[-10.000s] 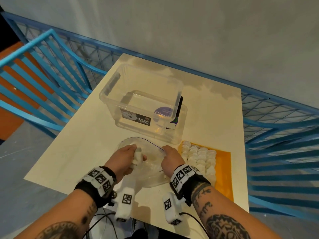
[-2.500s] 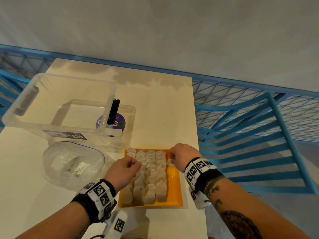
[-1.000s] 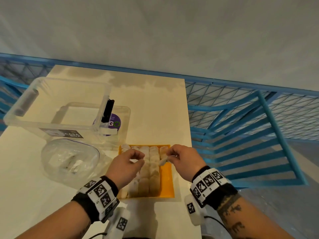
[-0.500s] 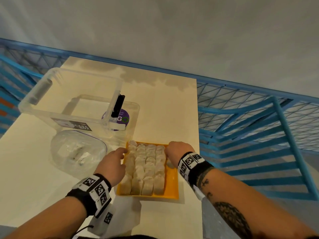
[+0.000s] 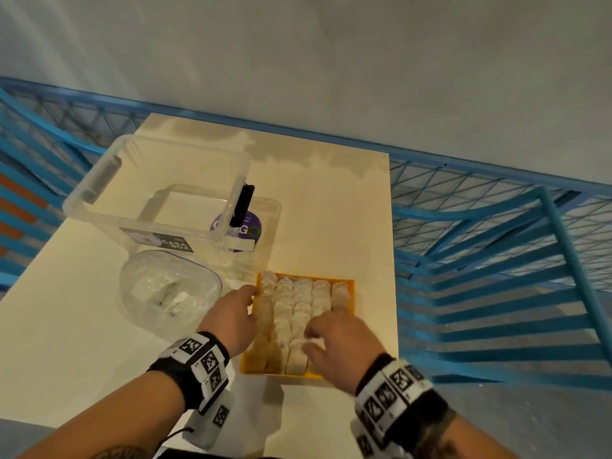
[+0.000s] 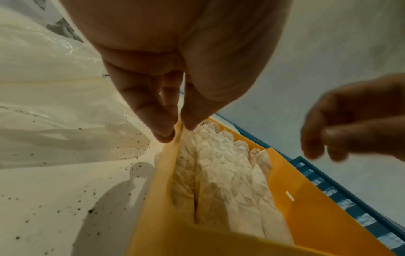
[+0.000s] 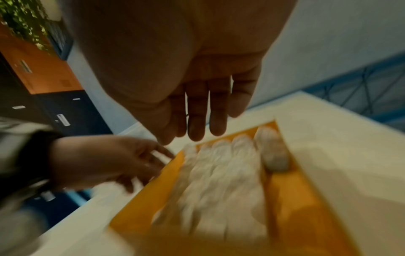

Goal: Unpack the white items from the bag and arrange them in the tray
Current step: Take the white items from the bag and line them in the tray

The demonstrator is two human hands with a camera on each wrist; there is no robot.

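Observation:
The orange tray (image 5: 353, 294) sits near the table's right edge, with rows of white items (image 5: 298, 303) filling most of it. A shorter row lies along its right wall. My left hand (image 5: 252, 290) pinches the tray's left wall between thumb and finger, plain in the left wrist view (image 6: 178, 130). My right hand (image 5: 314, 336) hovers over the near right part of the tray, with its fingers (image 7: 197, 128) straight and holding nothing. The clear plastic bag (image 5: 165, 293) lies left of the tray, with a few pale pieces showing through it.
A clear storage box (image 5: 159, 200) with a black clip (image 5: 243, 203) stands behind the bag and tray. The table's right edge (image 5: 394, 293) runs close beside the tray, with blue railing (image 5: 496, 309) beyond. Dark crumbs dot the tabletop (image 6: 65, 199) by the tray.
One second ago my right hand held a white piece. That hand is now empty and has drawn back from the tray's far right corner to its near side. My left hand stays at the left wall.

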